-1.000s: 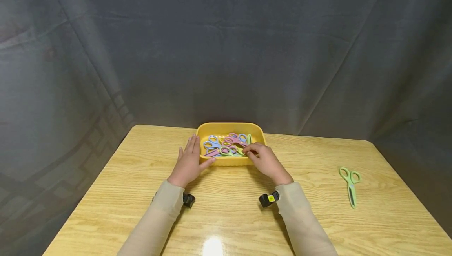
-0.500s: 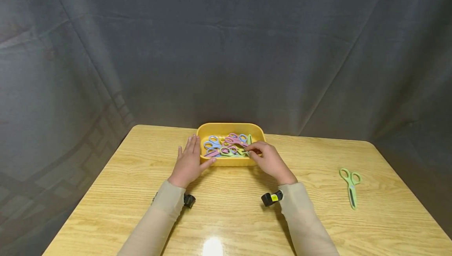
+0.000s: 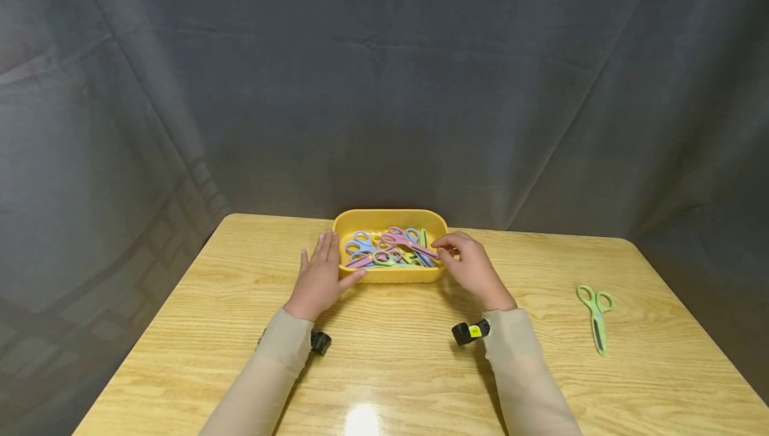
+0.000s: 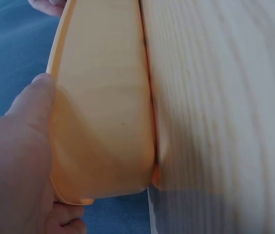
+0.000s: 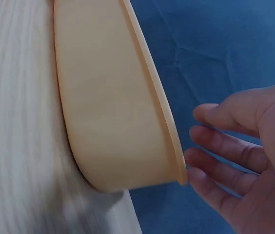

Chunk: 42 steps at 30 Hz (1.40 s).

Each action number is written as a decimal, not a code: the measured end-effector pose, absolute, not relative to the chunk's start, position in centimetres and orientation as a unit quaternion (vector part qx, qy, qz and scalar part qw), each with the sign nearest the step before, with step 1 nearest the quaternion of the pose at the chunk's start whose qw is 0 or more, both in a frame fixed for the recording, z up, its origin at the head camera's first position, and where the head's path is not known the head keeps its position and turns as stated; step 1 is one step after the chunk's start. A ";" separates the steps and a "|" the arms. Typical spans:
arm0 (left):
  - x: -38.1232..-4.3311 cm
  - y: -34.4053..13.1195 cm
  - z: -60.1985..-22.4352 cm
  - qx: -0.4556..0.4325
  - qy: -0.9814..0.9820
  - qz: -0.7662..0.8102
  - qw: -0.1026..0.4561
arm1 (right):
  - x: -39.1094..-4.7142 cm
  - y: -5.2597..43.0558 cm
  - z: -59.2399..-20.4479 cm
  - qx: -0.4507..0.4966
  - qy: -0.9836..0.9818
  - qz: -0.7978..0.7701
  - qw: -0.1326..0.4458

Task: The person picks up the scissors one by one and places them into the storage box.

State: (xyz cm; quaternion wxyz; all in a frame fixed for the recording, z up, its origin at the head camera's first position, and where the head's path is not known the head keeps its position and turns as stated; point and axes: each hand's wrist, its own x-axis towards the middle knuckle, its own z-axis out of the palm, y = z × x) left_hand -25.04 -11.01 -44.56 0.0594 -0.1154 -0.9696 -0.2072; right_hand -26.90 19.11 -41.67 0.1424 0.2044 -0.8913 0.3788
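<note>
A yellow plastic bin (image 3: 393, 276) stands near the table's far edge, with several pink, blue, green and yellow scissors piled inside. At the bin's left end my left hand (image 3: 318, 284) lies with straight fingers along the side and its thumb at the front rim; the left wrist view shows the thumb (image 4: 32, 100) at that rim. My right hand (image 3: 474, 270) is at the right end, fingers loosely bent and holding nothing. In the right wrist view its fingertips are right by the rim (image 5: 169, 129). Pink scissors (image 3: 408, 244) lie on top of the pile, blades toward my right hand.
One pair of green scissors (image 3: 597, 316) lies on the wooden table (image 3: 384, 362) at the right, handles pointing away. A dark grey curtain (image 3: 384, 102) hangs right behind the table's far edge.
My right hand has moved right, from over the scissors in the bin to its right rim, uncovering the pink scissors' blades. The left hand has stayed in place.
</note>
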 end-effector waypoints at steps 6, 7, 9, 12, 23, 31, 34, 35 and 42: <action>-25.2 -11.0 -44.7 -0.117 -0.969 -0.209 0.060 | -27.1 20.3 -41.7 0.180 -0.905 0.349 0.163; -25.2 -11.0 -44.7 -0.117 -0.969 -0.209 0.061 | -27.1 20.5 -41.7 0.171 -0.908 0.345 0.163; -25.2 -11.0 -44.7 -0.119 -0.968 -0.210 0.063 | -27.2 21.0 -41.7 0.154 -0.914 0.337 0.166; -25.2 -11.0 -44.7 -0.121 -0.968 -0.209 0.064 | -27.3 21.9 -41.7 0.126 -0.920 0.332 0.165; -25.3 -10.9 -44.9 -0.123 -0.967 -0.214 0.066 | -26.6 25.6 -41.0 0.018 -0.912 0.363 0.189; -25.2 -11.1 -44.8 -0.120 -0.967 -0.215 0.062 | -26.3 27.8 -40.9 -0.047 -0.920 0.358 0.148; -25.1 -11.2 -44.8 -0.119 -0.967 -0.219 0.057 | -26.3 28.3 -41.2 -0.064 -0.928 0.343 0.128; -25.1 -11.2 -44.8 -0.119 -0.966 -0.220 0.057 | -26.3 28.4 -41.2 -0.069 -0.931 0.338 0.120; -25.2 -11.2 -45.0 -0.120 -0.967 -0.218 0.060 | -26.3 29.1 -41.6 -0.084 -0.936 0.335 0.060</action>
